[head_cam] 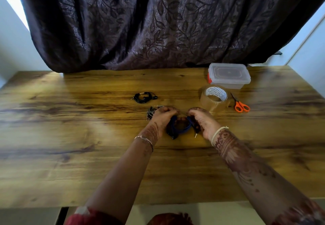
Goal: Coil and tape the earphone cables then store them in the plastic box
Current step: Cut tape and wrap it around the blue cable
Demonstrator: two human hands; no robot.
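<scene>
Your left hand [162, 119] and right hand [202, 121] sit close together at the middle of the tabletop [88, 137], both gripping the blue cable [181, 128]. The cable is wound into a loose coil between your palms. Each hand curls its fingers over one side of it, and your fingertips nearly meet at the far edge. Two metal plugs poke out of the coil on the side nearest you. Whether anything else is pinched between your fingertips cannot be told.

Just beyond your left hand lies a dark cable bundle [150, 113], partly hidden by your fingers. Farther back lie coiled black earphones [145, 97], with a pale band round one part.

To your right, the tape [213, 98] stands near your right hand, and the orange-handled scissors [240, 105] lie just beside the roll. Behind them the box [229, 75] sits at the far edge with its lid on, in front of the dark curtain [158, 22].
</scene>
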